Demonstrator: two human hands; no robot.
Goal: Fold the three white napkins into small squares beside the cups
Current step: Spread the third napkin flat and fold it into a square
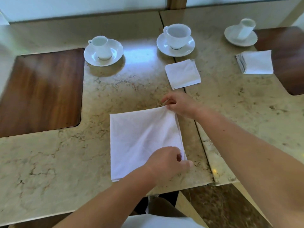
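The large white napkin lies flat on the marble table, well nearer the viewer than the middle cup and a little to its left. The right hand pinches the napkin's far right corner (the corner closest to that cup), fingers curled around the cloth. The left hand grips the near right corner, thumb and fingers closed on the edge. One folded napkin sits just in front of the middle cup; another folded square lies well to that cup's right, near the right cup. The left cup stands to the middle cup's left.
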